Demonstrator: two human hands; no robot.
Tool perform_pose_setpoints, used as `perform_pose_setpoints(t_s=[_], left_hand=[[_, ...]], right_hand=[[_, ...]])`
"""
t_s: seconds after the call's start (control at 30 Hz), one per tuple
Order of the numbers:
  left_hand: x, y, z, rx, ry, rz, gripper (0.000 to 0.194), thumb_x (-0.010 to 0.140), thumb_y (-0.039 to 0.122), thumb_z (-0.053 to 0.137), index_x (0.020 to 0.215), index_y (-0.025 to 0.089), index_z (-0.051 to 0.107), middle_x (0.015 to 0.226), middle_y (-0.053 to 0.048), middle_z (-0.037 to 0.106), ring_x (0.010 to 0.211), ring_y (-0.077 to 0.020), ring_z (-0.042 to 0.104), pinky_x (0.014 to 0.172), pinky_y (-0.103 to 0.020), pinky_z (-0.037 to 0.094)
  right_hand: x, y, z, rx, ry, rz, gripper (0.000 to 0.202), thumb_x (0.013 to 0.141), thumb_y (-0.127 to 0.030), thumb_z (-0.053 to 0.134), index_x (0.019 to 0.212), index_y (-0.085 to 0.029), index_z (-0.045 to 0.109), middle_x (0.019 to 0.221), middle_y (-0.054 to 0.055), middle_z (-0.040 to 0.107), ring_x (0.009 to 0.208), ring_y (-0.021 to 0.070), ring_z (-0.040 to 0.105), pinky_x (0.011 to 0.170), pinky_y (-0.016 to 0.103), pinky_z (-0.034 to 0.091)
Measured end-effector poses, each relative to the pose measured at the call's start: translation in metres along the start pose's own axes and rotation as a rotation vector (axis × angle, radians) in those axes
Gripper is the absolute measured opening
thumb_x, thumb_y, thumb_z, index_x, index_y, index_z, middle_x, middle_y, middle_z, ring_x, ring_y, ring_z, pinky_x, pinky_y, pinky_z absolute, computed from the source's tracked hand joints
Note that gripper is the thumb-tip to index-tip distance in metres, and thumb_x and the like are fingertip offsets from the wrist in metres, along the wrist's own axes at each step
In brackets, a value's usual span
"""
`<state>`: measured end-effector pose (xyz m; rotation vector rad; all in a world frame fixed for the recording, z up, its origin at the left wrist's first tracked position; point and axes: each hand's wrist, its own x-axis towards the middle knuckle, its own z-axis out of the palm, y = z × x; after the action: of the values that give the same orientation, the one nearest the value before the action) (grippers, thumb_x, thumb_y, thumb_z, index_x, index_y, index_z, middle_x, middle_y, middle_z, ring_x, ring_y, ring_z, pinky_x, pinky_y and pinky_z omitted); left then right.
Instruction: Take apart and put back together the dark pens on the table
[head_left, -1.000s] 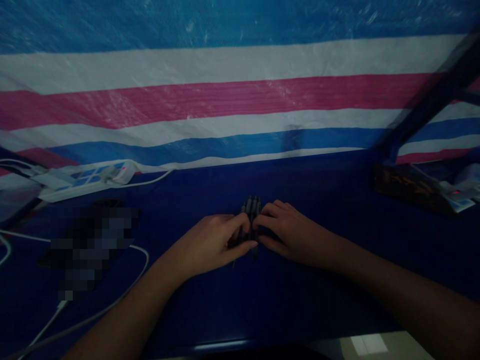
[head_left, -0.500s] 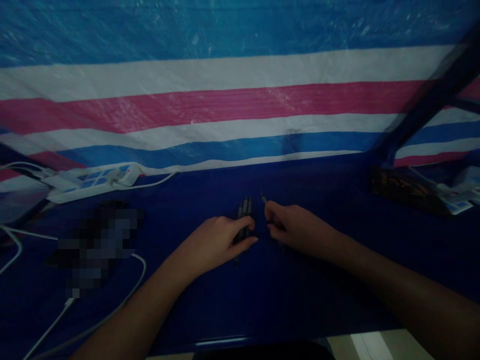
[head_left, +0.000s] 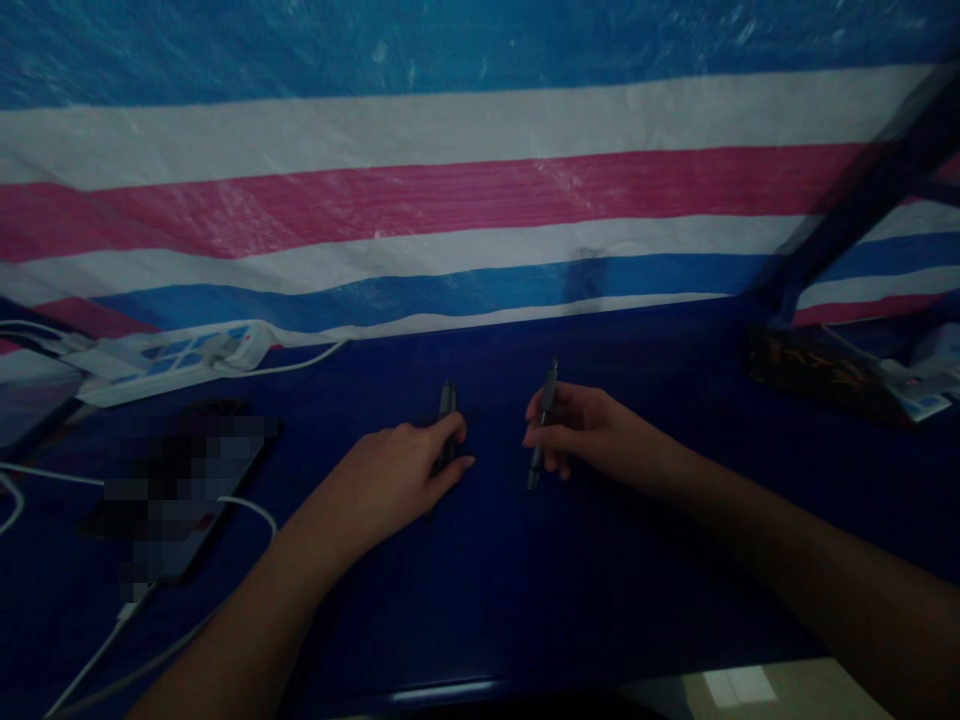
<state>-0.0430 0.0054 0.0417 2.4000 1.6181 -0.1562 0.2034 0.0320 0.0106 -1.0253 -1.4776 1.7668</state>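
Observation:
My left hand (head_left: 412,455) lies over a small bundle of dark pens (head_left: 448,397) on the blue tabletop (head_left: 420,610), its fingers wrapped round them. The tips of the pens show past the index finger; the rest is hidden under the palm, so I cannot tell how many there are. To the right, my right hand (head_left: 574,430) pinches a single dark pen (head_left: 550,390) between thumb and fingers. This pen is tilted, its upper end leaning away from me and slightly right. A gap of bare tabletop separates the two hands.
At the left, a phone (head_left: 217,490) with a white cable lies near a white power strip (head_left: 180,360). A dark patterned pouch (head_left: 817,375) and more plugs sit at the right. Behind the table hangs a striped plastic sheet (head_left: 465,200).
My left hand and the pens under it have moved left. My right hand has turned the single pen, which now shows along most of its length. The gap between the hands has widened.

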Motion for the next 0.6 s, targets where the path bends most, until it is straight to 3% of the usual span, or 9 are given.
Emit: perform_pose_setpoints(t_s=[0.1, 0.2, 0.3, 0.4, 0.47, 0.6], left_hand=[[0.000, 0.003, 0.001, 0.002, 0.037, 0.022, 0.019, 0.104, 0.032, 0.050, 0.110, 0.024, 0.066, 0.068, 0.000, 0.069, 0.054, -0.0193, 0.066, 0.052, -0.027, 0.032], [0.000, 0.012, 0.007, -0.072, 0.162, 0.102, 0.018, 0.104, 0.031, 0.051, 0.108, 0.024, 0.067, 0.063, 0.003, 0.063, 0.050, -0.0166, 0.060, 0.052, -0.026, 0.032], [-0.001, 0.024, 0.017, -0.302, 0.239, 0.218, 0.022, 0.106, 0.041, 0.052, 0.107, 0.023, 0.066, 0.059, 0.006, 0.060, 0.051, -0.0148, 0.061, 0.052, -0.025, 0.036], [0.001, 0.035, 0.027, -0.393, 0.301, 0.343, 0.023, 0.102, 0.043, 0.060, 0.111, 0.022, 0.064, 0.083, 0.001, 0.072, 0.065, -0.0155, 0.067, 0.058, -0.026, 0.045], [0.003, 0.037, 0.031, -0.411, 0.329, 0.372, 0.019, 0.108, 0.035, 0.051, 0.106, 0.021, 0.064, 0.088, 0.000, 0.073, 0.072, -0.0159, 0.071, 0.064, -0.026, 0.049], [0.006, 0.035, 0.035, -0.269, 0.410, 0.368, 0.031, 0.112, 0.034, 0.039, 0.094, 0.018, 0.059, 0.079, -0.001, 0.069, 0.066, -0.0169, 0.069, 0.061, -0.028, 0.049]], right_hand=[[-0.001, -0.003, 0.001, 0.045, 0.021, 0.031, 0.038, 0.088, -0.051, 0.073, 0.078, -0.016, 0.064, 0.070, 0.002, 0.069, 0.054, 0.0112, 0.063, 0.049, 0.023, 0.051], [-0.002, -0.006, 0.002, 0.085, 0.090, 0.018, 0.056, 0.094, -0.066, 0.059, 0.067, -0.017, 0.062, 0.052, 0.003, 0.064, 0.045, 0.0127, 0.060, 0.041, 0.022, 0.045], [-0.005, -0.010, 0.005, 0.168, 0.105, -0.032, 0.053, 0.095, -0.064, 0.057, 0.070, -0.019, 0.062, 0.052, 0.003, 0.066, 0.047, 0.0148, 0.063, 0.044, 0.024, 0.047], [-0.008, -0.013, 0.010, 0.240, 0.049, -0.054, 0.041, 0.094, -0.054, 0.063, 0.073, -0.019, 0.061, 0.061, 0.003, 0.070, 0.058, 0.0157, 0.068, 0.057, 0.026, 0.054], [-0.008, -0.011, 0.012, 0.231, 0.051, -0.076, 0.037, 0.092, -0.050, 0.067, 0.073, -0.019, 0.062, 0.064, 0.002, 0.069, 0.061, 0.0144, 0.067, 0.063, 0.026, 0.054], [-0.007, -0.003, 0.011, 0.026, 0.230, -0.188, 0.044, 0.092, -0.052, 0.069, 0.065, -0.019, 0.060, 0.055, -0.004, 0.056, 0.052, 0.0093, 0.051, 0.056, 0.024, 0.041]])
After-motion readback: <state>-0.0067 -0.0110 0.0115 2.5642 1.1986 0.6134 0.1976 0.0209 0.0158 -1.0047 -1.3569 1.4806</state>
